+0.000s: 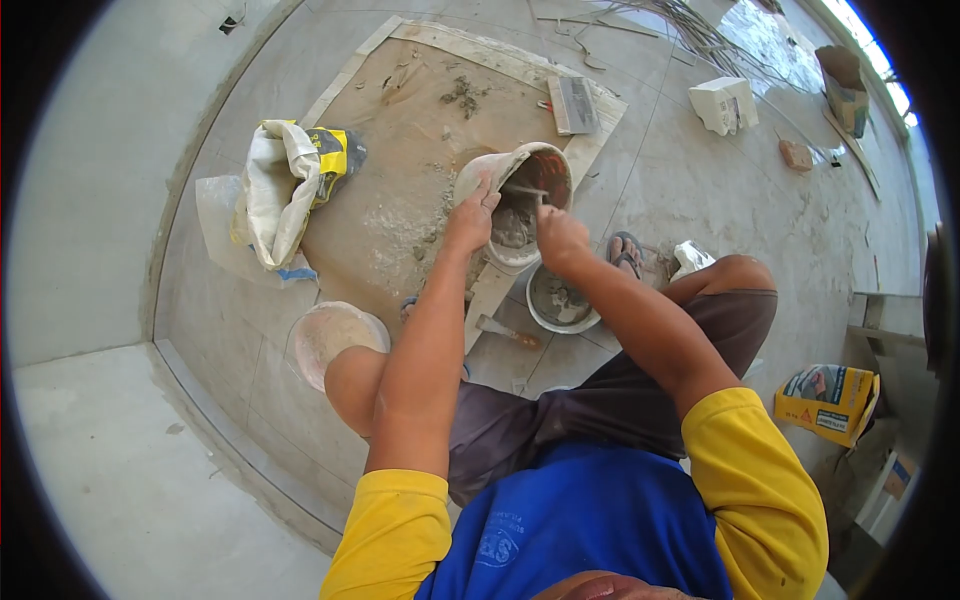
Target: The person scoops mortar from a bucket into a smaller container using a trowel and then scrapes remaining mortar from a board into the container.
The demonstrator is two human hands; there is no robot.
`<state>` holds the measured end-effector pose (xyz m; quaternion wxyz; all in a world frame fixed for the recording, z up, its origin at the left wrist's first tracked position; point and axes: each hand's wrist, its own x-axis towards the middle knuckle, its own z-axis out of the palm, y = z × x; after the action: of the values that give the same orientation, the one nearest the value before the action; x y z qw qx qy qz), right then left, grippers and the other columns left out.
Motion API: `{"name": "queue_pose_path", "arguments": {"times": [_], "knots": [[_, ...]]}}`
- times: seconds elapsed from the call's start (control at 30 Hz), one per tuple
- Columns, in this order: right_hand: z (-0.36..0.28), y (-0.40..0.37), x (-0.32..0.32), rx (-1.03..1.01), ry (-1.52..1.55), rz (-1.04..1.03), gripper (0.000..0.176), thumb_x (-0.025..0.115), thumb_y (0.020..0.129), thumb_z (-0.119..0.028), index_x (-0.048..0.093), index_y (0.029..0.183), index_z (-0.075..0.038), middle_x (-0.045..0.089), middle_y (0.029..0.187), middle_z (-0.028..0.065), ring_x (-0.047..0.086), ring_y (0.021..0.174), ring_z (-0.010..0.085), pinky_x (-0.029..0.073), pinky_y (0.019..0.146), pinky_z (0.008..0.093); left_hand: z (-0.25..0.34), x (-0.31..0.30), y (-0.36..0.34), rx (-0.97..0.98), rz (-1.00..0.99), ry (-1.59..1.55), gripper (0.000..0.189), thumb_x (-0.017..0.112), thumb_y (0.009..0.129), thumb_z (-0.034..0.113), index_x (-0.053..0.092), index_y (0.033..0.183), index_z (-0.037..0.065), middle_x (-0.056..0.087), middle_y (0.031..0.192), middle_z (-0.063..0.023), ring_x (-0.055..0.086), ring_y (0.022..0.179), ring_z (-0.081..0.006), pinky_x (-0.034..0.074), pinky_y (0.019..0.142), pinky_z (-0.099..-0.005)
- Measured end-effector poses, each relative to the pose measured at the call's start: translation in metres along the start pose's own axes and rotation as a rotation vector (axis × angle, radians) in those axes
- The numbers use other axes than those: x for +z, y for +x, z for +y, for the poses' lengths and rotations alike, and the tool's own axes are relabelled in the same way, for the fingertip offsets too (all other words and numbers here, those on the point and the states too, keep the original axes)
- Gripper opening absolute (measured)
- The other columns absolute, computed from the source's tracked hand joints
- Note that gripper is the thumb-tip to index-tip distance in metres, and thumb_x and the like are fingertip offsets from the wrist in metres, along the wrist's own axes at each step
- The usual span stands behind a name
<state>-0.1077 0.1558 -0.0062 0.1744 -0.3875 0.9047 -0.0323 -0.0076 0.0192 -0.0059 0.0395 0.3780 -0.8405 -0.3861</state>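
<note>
Obs.: person squatting on the grey tiled floor [700, 190].

- Left hand [468, 218] is clamped over the rim of a grey, mortar-crusted plastic bucket [488, 170]. The bucket is tipped with its mouth toward the person and rests on the edge of a brown plywood board [400, 110].
- Right hand [560, 237] is closed round a thin metal scraping tool [522, 189], whose tip reaches inside the bucket.
- Wet grey mortar [512, 230] lies in the low side of the bucket.
- Just under the lip, on the floor, sits a small round white bowl [560, 300] with grey mortar in it.

Risks (judgement):
- The bucket is held by one hand at the rim only. A slick rim or a hard scrape could roll it off the board edge and dump the mortar.
- The bowl is narrower than the bucket mouth, so mortar could land on the floor or on the sandalled foot [625, 252] just beside it.
- Both knuckles sit near the tool, so a slip could catch them.

Surroundings:
- A small wooden-handled trowel [510, 332] lies touching the bowl's near side, where a knee could knock it.
- A pale round bucket [335, 335] stands against the left knee.
- A slumped white-and-yellow cement sack [285, 180] lies on the board's left edge, and a grey rectangular float [575, 105] at its far corner.
- A yellow paper bag [828, 400] and a white block [722, 103] are well apart from the work.
</note>
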Motion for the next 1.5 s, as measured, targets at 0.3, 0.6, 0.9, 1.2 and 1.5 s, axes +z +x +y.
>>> {"name": "queue_pose_path", "arguments": {"times": [0.3,0.6,0.9,1.2,1.5], "knots": [[0.003,0.016,-0.058,-0.100,0.003,-0.178,0.030,0.047,0.088,-0.016,0.056,0.113,-0.004,0.063,0.108,0.0151,0.061,0.102,0.0288,0.053,0.076,0.0443,-0.004,0.005,0.001,-0.013,-0.011,0.001,0.048,0.044,0.092,0.037,0.034,0.138,0.030,0.055,0.118,-0.0203,0.053,0.104,-0.0423,0.042,0.088,-0.0455],[-0.003,0.013,-0.055,-0.170,-0.126,-0.344,0.032,0.048,0.086,-0.015,0.056,0.115,-0.003,0.063,0.107,0.0158,0.062,0.101,0.0261,0.053,0.076,0.0374,-0.001,0.003,-0.001,-0.023,-0.002,-0.034,0.046,0.047,0.092,0.033,0.039,0.136,0.022,0.053,0.120,-0.0222,0.050,0.111,-0.0400,0.042,0.091,-0.0415],[-0.009,-0.007,0.000,-0.042,-0.137,-0.175,0.031,0.053,0.084,-0.012,0.055,0.114,-0.004,0.064,0.107,0.0133,0.064,0.096,0.0275,0.054,0.074,0.0386,-0.002,0.005,0.003,0.008,0.025,-0.038,0.049,0.047,0.091,0.038,0.037,0.137,0.027,0.055,0.116,-0.0224,0.054,0.103,-0.0423,0.043,0.087,-0.0453],[-0.011,0.020,-0.001,0.100,-0.028,-0.069,0.036,0.053,0.085,-0.013,0.050,0.121,-0.008,0.063,0.110,0.0095,0.060,0.105,0.0254,0.054,0.068,0.0519,-0.005,0.005,0.003,0.012,0.027,-0.008,0.049,0.047,0.091,0.037,0.037,0.137,0.025,0.056,0.114,-0.0226,0.054,0.102,-0.0427,0.043,0.087,-0.0443],[-0.009,0.029,-0.045,-0.095,-0.104,-0.215,0.029,0.054,0.083,-0.011,0.058,0.112,-0.007,0.066,0.105,0.0107,0.064,0.097,0.0268,0.054,0.073,0.0438,0.000,0.007,0.000,0.019,0.010,-0.029,0.049,0.048,0.091,0.037,0.037,0.137,0.025,0.056,0.114,-0.0231,0.054,0.102,-0.0430,0.043,0.087,-0.0444]]}}
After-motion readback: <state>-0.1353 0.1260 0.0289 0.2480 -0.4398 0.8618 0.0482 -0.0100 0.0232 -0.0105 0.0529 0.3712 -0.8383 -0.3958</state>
